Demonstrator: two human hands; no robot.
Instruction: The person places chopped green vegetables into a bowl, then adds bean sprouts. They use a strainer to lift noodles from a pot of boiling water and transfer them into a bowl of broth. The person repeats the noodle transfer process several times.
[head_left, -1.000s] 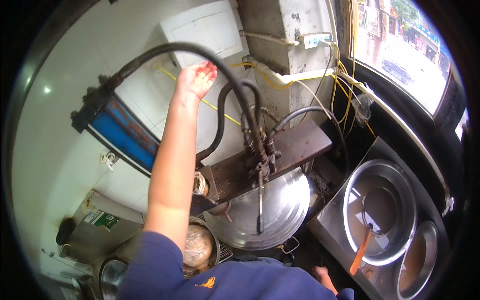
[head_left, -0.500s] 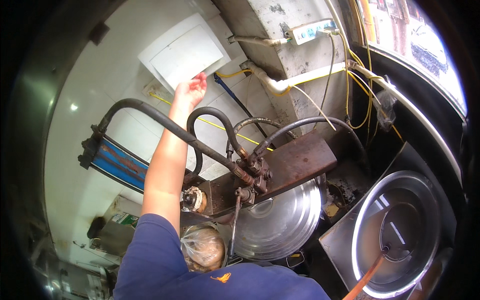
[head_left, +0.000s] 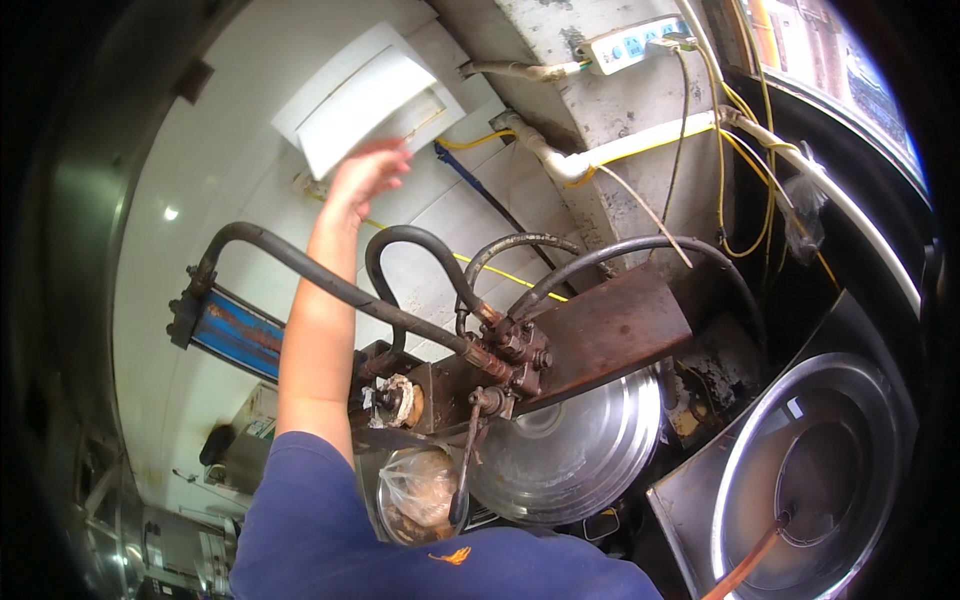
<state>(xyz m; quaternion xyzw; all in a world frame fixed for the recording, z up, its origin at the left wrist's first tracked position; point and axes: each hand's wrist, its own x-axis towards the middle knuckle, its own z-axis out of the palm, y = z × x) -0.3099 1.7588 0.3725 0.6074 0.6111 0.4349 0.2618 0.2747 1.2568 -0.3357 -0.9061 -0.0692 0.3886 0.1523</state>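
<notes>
Over at nine o'clock, the rust-streaked blue hydraulic cylinder [head_left: 238, 332], fitted with thick black hose. Next along, the left forearm [head_left: 320, 340] rises behind that hose, and up at half past ten is the left hand [head_left: 368, 175], blurred, fingers bent at the flap's lower edge; whether this grip has pinched it, I can't tell. And here's the change! At eleven o'clock, the white wall box [head_left: 340, 55], flat-fronted half a second ago, now has its hinged flap [head_left: 365, 110] tipped outward, a gap showing on its right; the inside looks reachable, I'd judge. The right hand is out of sight, so no call on its grip. Down toward half past six, a clear plastic bag [head_left: 418, 483] covers a tan lump in a bowl. Near centre, the greasy valve block [head_left: 522, 355]; at five, a round metal lid [head_left: 570, 450]; at four, a steel basin [head_left: 724, 520] of cloudy liquid.
</notes>
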